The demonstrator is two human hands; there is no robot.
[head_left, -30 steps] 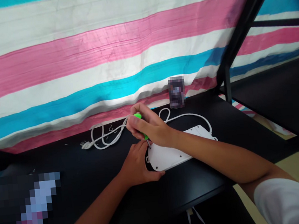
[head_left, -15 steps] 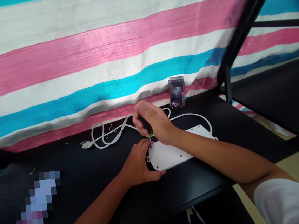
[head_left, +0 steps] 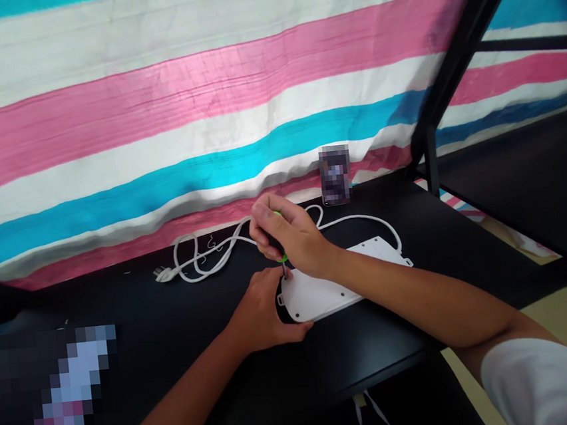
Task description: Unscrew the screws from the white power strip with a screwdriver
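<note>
A white power strip (head_left: 316,297) lies on the black table, its face with several screw holes turned up. My left hand (head_left: 260,311) grips its left end, thumb along the near edge and fingers at the far edge. Above that end, my right hand (head_left: 293,235) is wrapped round the handle of a screwdriver (head_left: 283,259) with black and green parts. The screwdriver stands upright, its tip at the hole in the far left corner. Most of the handle is hidden by my fingers. The strip's white cord (head_left: 209,273) loops behind, ending in a plug (head_left: 163,274).
A phone-like device (head_left: 335,175) with a blurred screen leans at the table's back edge against the striped sheet (head_left: 155,131). A blurred-out patch covers the left front. A black metal frame (head_left: 431,151) rises at the right. The black table (head_left: 357,352) has its front edge close to me.
My right hand has turned a little on the screwdriver, so green now shows at the handle's top. My left hand and the power strip stay in place.
</note>
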